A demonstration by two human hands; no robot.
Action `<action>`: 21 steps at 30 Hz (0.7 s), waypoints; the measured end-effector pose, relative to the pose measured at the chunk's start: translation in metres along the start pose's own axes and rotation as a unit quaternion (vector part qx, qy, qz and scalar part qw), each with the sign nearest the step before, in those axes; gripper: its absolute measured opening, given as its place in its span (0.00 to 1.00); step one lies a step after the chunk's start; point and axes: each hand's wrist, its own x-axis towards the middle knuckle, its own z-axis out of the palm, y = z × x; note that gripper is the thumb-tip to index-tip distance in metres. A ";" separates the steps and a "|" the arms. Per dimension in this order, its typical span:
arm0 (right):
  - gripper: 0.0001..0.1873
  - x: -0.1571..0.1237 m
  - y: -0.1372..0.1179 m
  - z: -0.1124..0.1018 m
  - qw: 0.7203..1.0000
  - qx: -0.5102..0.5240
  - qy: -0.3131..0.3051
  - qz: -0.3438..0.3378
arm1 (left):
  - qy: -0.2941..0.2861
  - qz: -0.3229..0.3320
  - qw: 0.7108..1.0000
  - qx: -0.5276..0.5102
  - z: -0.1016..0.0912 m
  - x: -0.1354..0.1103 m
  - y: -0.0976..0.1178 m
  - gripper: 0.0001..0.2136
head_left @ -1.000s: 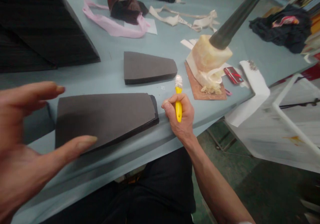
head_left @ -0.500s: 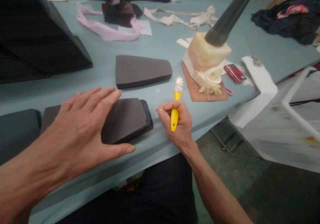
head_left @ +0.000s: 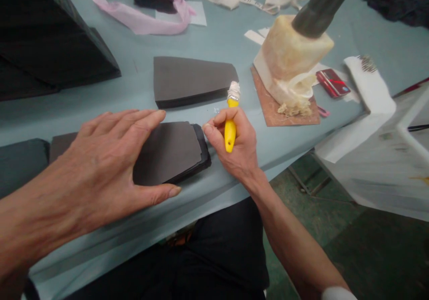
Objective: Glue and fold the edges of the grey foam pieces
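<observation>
My left hand is spread over a stack of dark grey tapered sheets, thumb along the near edge and fingertips by the far edge. Part of the stack lies hidden under the palm. My right hand is closed around the yellow handle of a paintbrush, whose whitish, coated bristles point away from me. The fingers and thumb of that hand are close to the stack's right end. A second pile of tapered grey sheets lies just beyond, and the bristles overlap its right corner in view.
A glue-crusted container with a dark tube stands on a brown board. Beside it are a red box and a white strip. Black stacks rise at left; pink cloth lies at the back.
The camera view has shifted, so the table items sit higher. My right hand with the paintbrush has moved nearer the stack's right end. My left hand stays spread over the stack.
</observation>
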 end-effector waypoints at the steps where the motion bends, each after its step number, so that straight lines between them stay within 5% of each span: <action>1: 0.13 0.001 0.000 0.001 1.000 0.002 -0.001 0.000 | 0.003 0.001 1.000 -0.002 0.001 0.000 0.000 0.54; 21: 0.13 0.009 0.006 0.005 0.999 0.005 -0.039 0.017 | 0.017 -0.015 0.998 -0.050 0.008 -0.002 0.001 0.52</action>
